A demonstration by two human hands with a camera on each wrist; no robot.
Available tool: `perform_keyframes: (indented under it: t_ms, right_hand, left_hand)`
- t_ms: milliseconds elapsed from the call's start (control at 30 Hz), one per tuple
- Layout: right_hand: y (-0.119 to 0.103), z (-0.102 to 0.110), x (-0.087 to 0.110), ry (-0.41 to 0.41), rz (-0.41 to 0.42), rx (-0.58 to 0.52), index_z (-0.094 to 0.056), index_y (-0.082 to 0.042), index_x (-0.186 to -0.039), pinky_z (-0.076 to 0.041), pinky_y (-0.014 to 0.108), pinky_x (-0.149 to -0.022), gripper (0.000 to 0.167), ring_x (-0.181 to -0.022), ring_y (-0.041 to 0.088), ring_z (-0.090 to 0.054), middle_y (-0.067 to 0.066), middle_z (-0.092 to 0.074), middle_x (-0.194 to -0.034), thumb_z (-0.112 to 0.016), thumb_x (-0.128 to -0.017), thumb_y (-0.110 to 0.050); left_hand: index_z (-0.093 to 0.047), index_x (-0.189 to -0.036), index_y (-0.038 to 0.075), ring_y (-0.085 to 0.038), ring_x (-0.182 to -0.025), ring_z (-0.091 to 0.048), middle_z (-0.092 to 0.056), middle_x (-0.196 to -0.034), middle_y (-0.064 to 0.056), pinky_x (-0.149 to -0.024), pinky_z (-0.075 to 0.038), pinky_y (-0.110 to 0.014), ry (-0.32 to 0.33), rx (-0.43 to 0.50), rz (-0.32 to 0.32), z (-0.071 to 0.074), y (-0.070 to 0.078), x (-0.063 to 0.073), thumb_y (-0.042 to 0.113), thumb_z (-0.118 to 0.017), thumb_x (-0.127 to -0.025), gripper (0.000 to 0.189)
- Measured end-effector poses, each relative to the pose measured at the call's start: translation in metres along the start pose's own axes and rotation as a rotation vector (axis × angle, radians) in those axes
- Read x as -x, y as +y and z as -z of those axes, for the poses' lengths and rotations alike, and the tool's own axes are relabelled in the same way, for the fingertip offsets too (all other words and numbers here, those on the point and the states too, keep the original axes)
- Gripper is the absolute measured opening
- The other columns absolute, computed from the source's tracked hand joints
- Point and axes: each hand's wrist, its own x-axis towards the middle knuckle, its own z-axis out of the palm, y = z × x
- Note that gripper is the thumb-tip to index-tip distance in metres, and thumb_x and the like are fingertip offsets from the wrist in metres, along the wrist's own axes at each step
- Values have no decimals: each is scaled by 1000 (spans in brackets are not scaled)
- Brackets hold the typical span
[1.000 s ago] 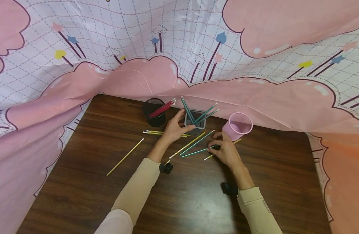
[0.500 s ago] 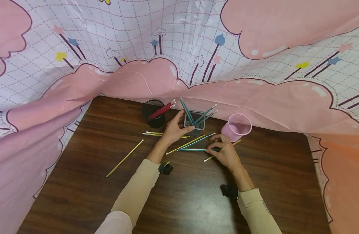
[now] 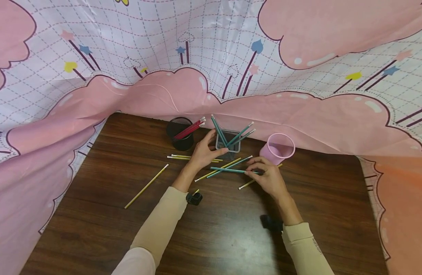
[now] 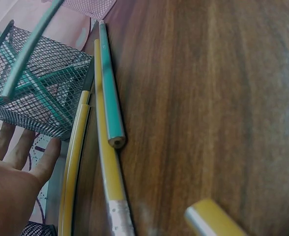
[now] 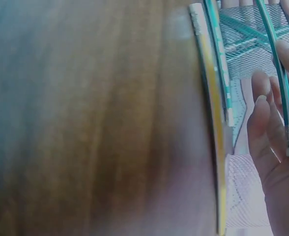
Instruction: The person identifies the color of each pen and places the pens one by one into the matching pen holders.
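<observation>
My left hand [image 3: 201, 154] holds the left side of a dark mesh pencil holder [image 3: 239, 144], its thumb across the front. Several teal pencils [image 3: 243, 136] lean inside the holder. With thumb and fingertips my right hand [image 3: 268, 177] pinches a teal pencil [image 3: 228, 169] near its eraser end. In the right wrist view that pencil [image 5: 284, 93] is raised, with its silver eraser band at the palm. Its other end points left, in front of the holder. Below it, another teal pencil [image 3: 244, 160] lies beside a yellow pencil [image 3: 204, 177] on the table.
A black mesh cup [image 3: 182, 143] with red pencils stands left of the holder; a pink cup [image 3: 274, 152] stands to its right. More yellow pencils lie about: one at left [image 3: 145, 187], two behind my left hand, one under my right. A patterned cloth [image 3: 231, 110] hangs behind.
My right hand has lifted the teal pencil off the table and swung its far end up toward the holder. My left hand has stayed at the holder.
</observation>
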Motion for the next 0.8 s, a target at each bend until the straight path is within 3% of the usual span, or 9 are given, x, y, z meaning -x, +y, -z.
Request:
perform_keyframes:
  t_ms: [233,433,600,800]
  right_hand:
    - [-16,13,-4,52,48,-14,-77,-4,-83,-46,8,-82,17,-96,32,-66,18,-69,-100,-84,-73,7]
    - [-53,29,-14,81,109,3,-74,4,-80,-47,10,-81,17,-87,39,-64,22,-69,-91,-82,-70,16]
    - [-71,39,-21,82,115,-2,-74,3,-79,-48,17,-75,18,-76,29,-63,14,-71,-78,-82,-69,16]
    - [-71,43,-24,83,93,0,-74,1,-80,-47,26,-65,17,-73,24,-62,12,-71,-77,-82,-71,14]
  left_hand:
    - [-35,-153,18,-24,-138,-43,-43,-151,-12,-101,-49,-37,3,-1,2,0,1,0,31,-83,-83,86]
    - [-37,-153,18,-23,-137,-44,-46,-149,-11,-101,-49,-36,8,-3,-17,0,0,-1,30,-83,-83,84]
    - [-36,-154,18,-23,-137,-44,-45,-150,-11,-101,-49,-37,7,-9,-25,1,0,-2,31,-82,-83,86]
    - [-35,-154,19,-25,-135,-47,-45,-150,-11,-102,-49,-39,4,-6,-10,0,-1,-2,34,-83,-83,87]
